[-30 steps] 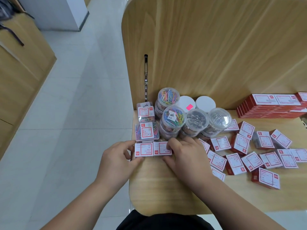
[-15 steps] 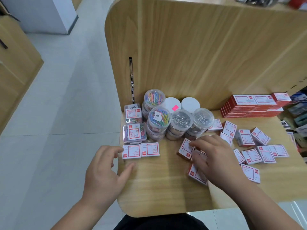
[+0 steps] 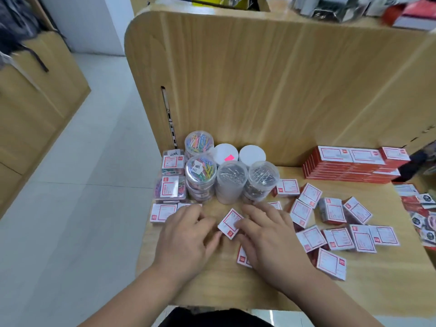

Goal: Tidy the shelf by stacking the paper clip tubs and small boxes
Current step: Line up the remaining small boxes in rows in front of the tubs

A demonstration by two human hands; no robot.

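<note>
Thumb of my right hand (image 3: pixel 266 234) sits on a small box (image 3: pixel 228 223), grip unclear; left hand (image 3: pixel 188 234) loose, empty. I'd square it against the boxes by the edge (image 3: pixel 164 213) first.

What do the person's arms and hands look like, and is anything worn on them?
The left hand and right hand are bare: no gloves, rings or watch show. The left forearm and right forearm have no sleeves in view. A dark garment shows at the bottom edge.
</note>
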